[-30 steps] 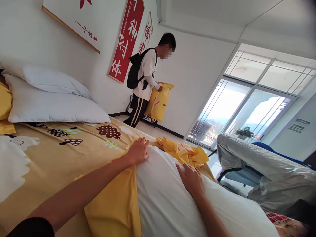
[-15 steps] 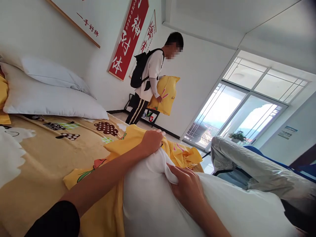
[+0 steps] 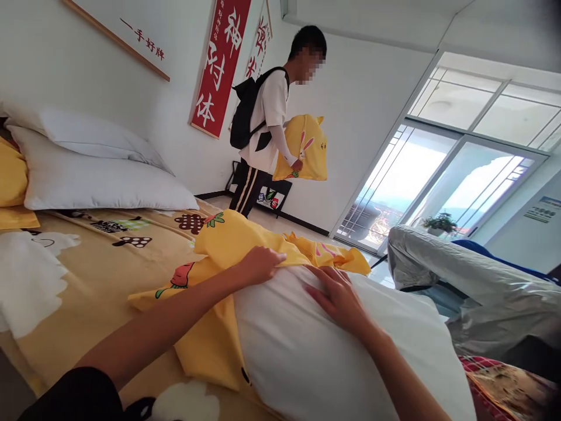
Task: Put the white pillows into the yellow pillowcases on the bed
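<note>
A white pillow [image 3: 350,345] lies before me, its far end partly inside a yellow pillowcase [image 3: 245,234] printed with carrots and a rabbit. My left hand [image 3: 262,266] is closed on the pillowcase's edge where it meets the pillow. Flat on top of the pillow rests my right hand [image 3: 335,292], thumb apart from the fingers, its fingertips close to the case's edge. Part of the pillowcase hangs loosely down the pillow's left side. How far the pillow reaches into the case is hidden.
Beneath lies a tan patterned blanket [image 3: 109,298]. White pillows [image 3: 109,181] are stacked at the left. A person [image 3: 267,117] with a backpack stands beyond, holding a yellow-cased pillow [image 3: 313,155]. At the right are a plastic-covered piece of furniture [image 3: 473,257] and a red patterned cloth [image 3: 508,386].
My right hand has loosened from the pinched-up pillow fabric and now lies flatter on it. The case's edge has spread across the pillow's far end. The other person's pillow has turned slightly.
</note>
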`<state>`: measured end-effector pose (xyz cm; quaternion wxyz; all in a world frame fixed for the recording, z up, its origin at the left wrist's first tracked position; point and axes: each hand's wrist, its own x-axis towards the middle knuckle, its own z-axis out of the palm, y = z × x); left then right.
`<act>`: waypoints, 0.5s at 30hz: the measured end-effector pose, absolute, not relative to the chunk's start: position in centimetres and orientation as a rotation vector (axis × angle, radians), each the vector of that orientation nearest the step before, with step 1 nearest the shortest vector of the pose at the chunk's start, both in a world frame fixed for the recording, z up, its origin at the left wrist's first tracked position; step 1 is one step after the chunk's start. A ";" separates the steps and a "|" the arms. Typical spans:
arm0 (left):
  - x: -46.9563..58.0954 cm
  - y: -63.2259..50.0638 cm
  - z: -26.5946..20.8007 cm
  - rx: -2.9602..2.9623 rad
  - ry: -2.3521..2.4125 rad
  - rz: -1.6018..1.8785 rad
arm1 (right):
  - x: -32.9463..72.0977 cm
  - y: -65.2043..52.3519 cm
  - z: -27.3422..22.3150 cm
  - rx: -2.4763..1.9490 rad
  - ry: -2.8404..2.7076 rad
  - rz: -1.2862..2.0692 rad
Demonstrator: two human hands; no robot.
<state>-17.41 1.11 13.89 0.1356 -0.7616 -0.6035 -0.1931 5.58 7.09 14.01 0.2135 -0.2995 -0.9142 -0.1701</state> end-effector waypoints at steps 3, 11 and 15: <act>-16.7 0.1 13.5 -2.283 -1.634 -0.652 | 7.9 8.6 15.6 -1.014 -2.504 -0.409; -14.6 1.2 16.5 -2.213 -1.530 -0.825 | 5.9 5.1 14.7 -1.123 -2.521 -0.554; -15.2 2.2 18.3 -2.125 -1.843 -0.811 | 5.0 1.0 14.6 -0.735 -2.465 -0.839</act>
